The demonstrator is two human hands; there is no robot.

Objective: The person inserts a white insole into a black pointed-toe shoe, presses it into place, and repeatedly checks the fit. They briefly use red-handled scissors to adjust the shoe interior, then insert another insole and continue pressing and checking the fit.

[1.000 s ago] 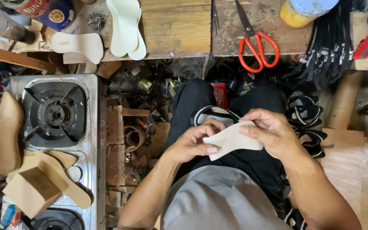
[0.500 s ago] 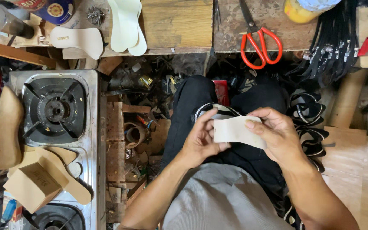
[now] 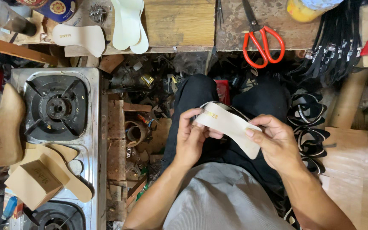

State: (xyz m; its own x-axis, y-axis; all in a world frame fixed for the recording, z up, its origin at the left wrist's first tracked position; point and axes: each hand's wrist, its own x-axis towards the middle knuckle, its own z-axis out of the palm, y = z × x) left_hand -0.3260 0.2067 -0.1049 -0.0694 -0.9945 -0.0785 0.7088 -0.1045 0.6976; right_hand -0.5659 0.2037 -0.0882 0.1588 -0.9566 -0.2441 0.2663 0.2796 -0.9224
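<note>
A cream shoe insole (image 3: 231,127) is held over my lap, lying slantwise from upper left to lower right. My left hand (image 3: 191,138) pinches its upper left end between thumb and fingers. My right hand (image 3: 277,142) grips its lower right end, thumb on top. A black strap piece shows just behind the insole's upper edge. Below the insole are my dark trousers and grey shirt.
Red-handled scissors (image 3: 260,40) lie on the wooden bench (image 3: 179,21) ahead, with more cream insoles (image 3: 128,23) to the left. A gas stove (image 3: 58,110) stands at my left, tan soles (image 3: 43,170) on it. Black straps (image 3: 307,127) are piled at my right.
Both hands have turned the insole: it was bunched between them, then held flat and level, and now it lies slantwise with its printed end up at the left.
</note>
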